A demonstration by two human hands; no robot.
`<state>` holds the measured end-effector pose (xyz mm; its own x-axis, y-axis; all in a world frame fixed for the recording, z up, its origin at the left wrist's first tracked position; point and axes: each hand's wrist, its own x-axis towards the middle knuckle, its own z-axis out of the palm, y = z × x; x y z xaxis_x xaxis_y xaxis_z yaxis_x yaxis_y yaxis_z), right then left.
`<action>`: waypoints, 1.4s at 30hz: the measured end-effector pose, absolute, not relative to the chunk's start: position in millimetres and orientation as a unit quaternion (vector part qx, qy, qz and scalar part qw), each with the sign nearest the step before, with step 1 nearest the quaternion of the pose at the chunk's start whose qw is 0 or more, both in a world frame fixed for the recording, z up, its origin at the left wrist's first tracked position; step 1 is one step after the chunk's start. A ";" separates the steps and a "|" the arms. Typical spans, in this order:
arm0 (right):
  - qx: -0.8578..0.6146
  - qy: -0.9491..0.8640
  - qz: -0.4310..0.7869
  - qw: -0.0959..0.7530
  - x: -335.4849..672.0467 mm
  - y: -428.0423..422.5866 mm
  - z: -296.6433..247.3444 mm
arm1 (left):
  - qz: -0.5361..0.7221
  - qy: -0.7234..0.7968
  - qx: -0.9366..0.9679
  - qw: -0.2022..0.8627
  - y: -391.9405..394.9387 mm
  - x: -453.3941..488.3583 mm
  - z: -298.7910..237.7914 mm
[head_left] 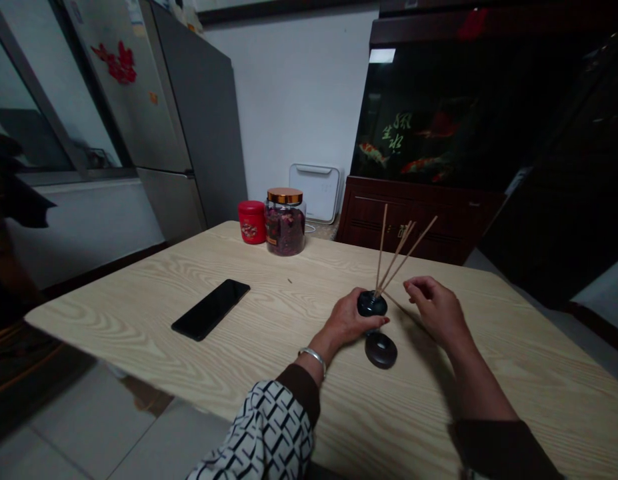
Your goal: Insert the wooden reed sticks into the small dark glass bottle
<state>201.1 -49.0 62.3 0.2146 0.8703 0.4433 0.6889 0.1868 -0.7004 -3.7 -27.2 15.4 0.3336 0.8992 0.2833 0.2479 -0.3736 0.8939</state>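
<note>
My left hand [349, 317] is wrapped round a small dark glass bottle [373, 305] standing on the table. Several thin reed sticks [396, 257] fan upward out of its neck, and a thin dark line slants from the bottle down towards my right wrist; whether it is a stick or a shadow I cannot tell. Just in front of the bottle lies a dark round ring-shaped cap [381, 351] with a hole in its middle. To the right of the sticks, apart from them, my right hand [435, 305] is raised with its fingers curled in a pinch. What they hold, if anything, is hidden.
A black phone [211, 309] lies on the wooden table [269, 353] at left. Near the back edge stand a red canister [252, 223] and a clear jar of dried petals [285, 227]. A tiny brown bit [289, 281] lies mid-table. Beyond are a fridge and fish tank [419, 113].
</note>
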 end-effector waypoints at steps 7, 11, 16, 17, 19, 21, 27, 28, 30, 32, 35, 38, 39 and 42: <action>-0.763 -0.638 0.013 0.102 238.0 -58.3 37.8 | 0.414 0.408 0.715 0.388 -27.0 -2.8 15.5; -0.774 -0.629 0.002 0.073 228.3 -59.9 36.0 | 0.417 0.403 0.705 0.409 -28.7 -2.9 17.6; -0.785 -0.617 0.004 0.064 222.2 -59.8 37.4 | 0.423 0.397 0.703 0.412 -30.3 -2.5 18.0; -0.786 -0.615 0.005 0.060 221.3 -59.8 37.3 | 0.423 0.397 0.703 0.411 -30.2 -2.4 17.8; -0.787 -0.615 0.007 0.059 219.8 -59.8 36.1 | 0.423 0.397 0.704 0.410 -29.9 -2.4 17.4; -0.780 -0.622 0.010 0.071 219.8 -59.9 34.2 | 0.422 0.397 0.705 0.408 -29.4 -2.6 16.9; -0.717 -0.629 0.019 0.301 238.1 -58.4 45.1 | 0.421 0.398 0.716 0.388 -27.1 -3.6 14.1; -0.691 -0.612 0.033 0.383 241.4 -58.5 51.5 | 0.421 0.398 0.717 0.387 -26.7 -3.7 13.5; -0.614 -0.541 0.095 0.567 243.7 -60.1 67.0 | 0.421 0.399 0.718 0.386 -26.1 -3.8 12.6; -0.503 -0.442 0.198 0.716 238.2 -63.7 83.2 | 0.418 0.402 0.717 0.385 -25.9 -3.7 12.1; -0.354 -0.349 0.305 0.812 216.8 -70.5 102.3 | 0.418 0.408 0.714 0.387 -26.1 -3.4 12.3; -0.324 -0.328 0.289 0.839 189.9 -73.8 111.8 | 0.422 0.404 0.711 0.392 -26.6 -3.3 12.5; -0.326 -0.330 0.268 0.844 182.1 -73.6 113.2 | 0.422 0.403 0.711 0.393 -26.6 -3.4 12.4; -0.338 -0.358 0.194 0.849 166.1 -70.5 114.2 | 0.423 0.400 0.711 0.394 -26.4 -3.7 11.6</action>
<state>166.1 -70.5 114.2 0.6686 0.5705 0.4770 -0.0866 0.6968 -0.7120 -3.7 -26.4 11.6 0.3225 0.9021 0.2867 0.2362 -0.3700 0.8985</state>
